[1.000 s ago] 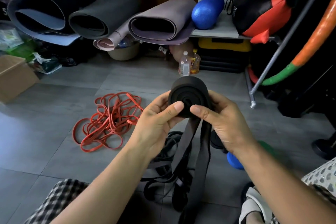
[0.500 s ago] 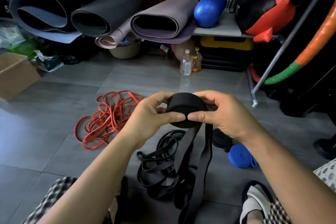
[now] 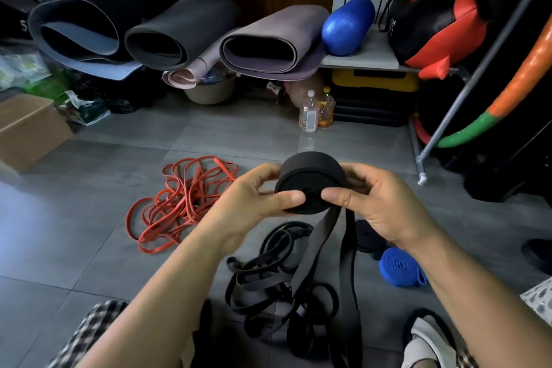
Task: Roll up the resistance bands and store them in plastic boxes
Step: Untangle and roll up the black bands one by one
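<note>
A thick black roll of resistance band (image 3: 310,179) is held in the air in front of the person, above the grey tiled floor (image 3: 89,218). The roll is a squat disc: its flat spiral face turns toward the viewer and slightly down, so its short axis points back toward the person. Two unrolled strips of the same band (image 3: 324,248) hang straight down from its lower edge into a loose black tangle of band (image 3: 268,287) on the floor.

The roll sits between both hands. The left hand (image 3: 254,200) and the right hand (image 3: 385,206) each have a closed grip on it, thumbs pressed on the near face close to the centre, fingers curled round the rim and back.

Left of the hands lies a heap of red bands (image 3: 182,203). Below the right wrist, a rolled blue band (image 3: 398,267) lies on the floor, with a dark roll (image 3: 366,237) just beside it, partly hidden by the hand. Rolled exercise mats (image 3: 179,36) and two bottles (image 3: 313,112) stand well beyond.
</note>
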`<state>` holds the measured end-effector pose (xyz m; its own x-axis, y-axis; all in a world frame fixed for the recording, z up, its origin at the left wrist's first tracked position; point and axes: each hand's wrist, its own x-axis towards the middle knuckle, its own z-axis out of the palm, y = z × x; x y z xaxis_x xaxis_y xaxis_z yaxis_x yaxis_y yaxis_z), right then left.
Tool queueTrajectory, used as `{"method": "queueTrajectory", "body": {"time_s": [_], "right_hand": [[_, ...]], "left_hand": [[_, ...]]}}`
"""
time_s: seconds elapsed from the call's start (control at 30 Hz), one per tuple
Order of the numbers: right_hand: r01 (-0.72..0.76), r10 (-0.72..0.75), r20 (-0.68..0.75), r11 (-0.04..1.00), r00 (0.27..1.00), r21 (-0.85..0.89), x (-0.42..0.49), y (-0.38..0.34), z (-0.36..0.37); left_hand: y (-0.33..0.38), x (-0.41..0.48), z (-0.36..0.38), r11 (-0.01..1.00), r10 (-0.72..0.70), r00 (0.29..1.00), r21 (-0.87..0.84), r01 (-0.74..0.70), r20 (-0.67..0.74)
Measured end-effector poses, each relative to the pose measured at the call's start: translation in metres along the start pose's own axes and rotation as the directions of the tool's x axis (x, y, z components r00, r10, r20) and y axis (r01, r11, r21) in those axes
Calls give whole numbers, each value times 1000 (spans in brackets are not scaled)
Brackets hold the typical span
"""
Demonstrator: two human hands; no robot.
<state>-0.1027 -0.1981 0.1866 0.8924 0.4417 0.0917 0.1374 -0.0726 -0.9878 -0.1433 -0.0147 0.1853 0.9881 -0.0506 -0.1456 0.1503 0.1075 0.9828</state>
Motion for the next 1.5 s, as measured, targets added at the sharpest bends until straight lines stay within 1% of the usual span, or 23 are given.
{"method": "queueTrajectory", "body": {"time_s": [0.03,0.07,0.1,0.17,0.2,0.3,0.4,0.47,0.57,0.67,0.73,0.8,0.83,0.87,0.9,0.97,1.0,1.07,1.13,1.2,1.3,1.4,1.5], "right_hand": [[10,-9,11,990,1000,-138,0,-2,-3],[21,-15,25,959,1000,-283,0,-3,-6],[32,-16,45,918,999,-396,0,-5,-7],[57,-30,67,889,997,-454,0,-8,-5],[65,-43,62,914,997,-401,-1,-9,-4],[59,-58,21,996,998,-67,1,-11,-3],[120,-118,-21,982,993,146,1,-11,-1],[176,-168,-57,966,984,191,2,-14,2],[240,-221,-100,936,970,258,4,-21,6],[287,-258,-140,921,956,264,5,-23,9],[262,-235,-136,935,962,240,7,-20,11],[213,-193,-115,955,974,206,9,-16,6],[182,-165,-110,969,980,168,9,-15,3],[155,-146,-109,984,983,83,9,-13,-1],[130,-135,-102,990,986,-57,9,-11,-5],[90,-114,-46,929,992,-358,7,-7,-5],[90,-107,-15,896,994,-435,5,-6,-1],[111,-117,10,904,993,-413,3,-5,6],[120,-128,-10,950,992,-289,4,-7,7],[120,-123,-17,986,992,-118,6,-10,4],[118,-121,9,981,993,151,7,-12,3],[150,-145,-37,951,989,269,10,-13,8],[137,-127,-52,948,991,287,13,-18,6]], "left_hand": [[2,2,-5,978,14,1000,207,-15,4],[3,3,-7,937,39,999,346,-41,10],[2,4,-6,907,69,997,416,-70,18],[0,5,-3,901,141,990,412,-134,13],[0,5,-2,922,164,986,356,-150,-8],[7,1,6,981,176,982,93,-169,-63],[14,-2,16,963,200,973,-161,-217,-116],[18,-2,21,923,222,965,-287,-255,-143],[22,-2,27,866,232,965,-426,-262,-123],[14,2,31,831,257,961,-484,-275,-105],[6,5,28,836,238,966,-485,-258,-102],[3,7,21,884,192,980,-424,-198,-59],[2,7,15,932,171,984,-316,-176,-43],[0,8,6,975,160,986,-147,-166,-49],[-1,9,-1,986,164,985,35,-163,-43],[-2,8,-10,944,187,982,271,-187,25],[-3,7,-12,919,198,978,336,-206,58],[-2,4,-10,895,232,972,385,-226,32],[2,0,-6,933,250,968,271,-238,-10],[6,-4,-1,963,258,965,87,-254,-48],[12,-5,4,950,253,960,-155,-271,-123],[12,-5,12,920,232,964,-293,-261,-131],[6,-5,15,907,181,979,-370,-203,-94]]}}
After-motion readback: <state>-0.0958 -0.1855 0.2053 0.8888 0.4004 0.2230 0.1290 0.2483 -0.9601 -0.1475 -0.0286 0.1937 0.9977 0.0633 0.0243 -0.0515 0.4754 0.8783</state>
